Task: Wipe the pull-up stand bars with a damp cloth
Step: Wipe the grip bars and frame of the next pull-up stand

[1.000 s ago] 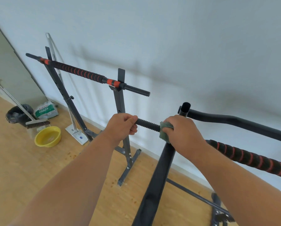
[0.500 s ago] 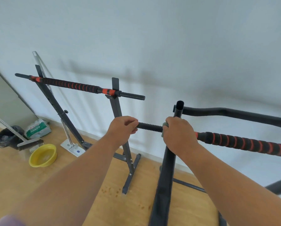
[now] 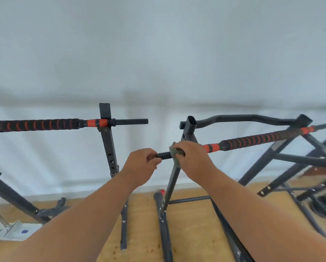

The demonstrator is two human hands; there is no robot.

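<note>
A black bar with red-striped foam grip (image 3: 256, 139) runs from the centre up to the right on a black pull-up stand (image 3: 172, 178). My left hand (image 3: 140, 164) grips the bar's ribbed black end (image 3: 164, 155). Just to its right, my right hand (image 3: 193, 157) holds a grey-green cloth (image 3: 175, 153) wrapped around the same bar beside the stand's upright. Most of the cloth is hidden under my fingers.
A second striped bar (image 3: 45, 125) rests on another black stand (image 3: 109, 148) at the left. A curved black bar (image 3: 243, 118) and more frame tubes (image 3: 300, 159) lie at the right. Behind is a white wall, below a wooden floor (image 3: 145, 224).
The view has swung right and levelled, so the yellow basin and broom have left the frame. Both hands stay on the bar end, closer together than before.
</note>
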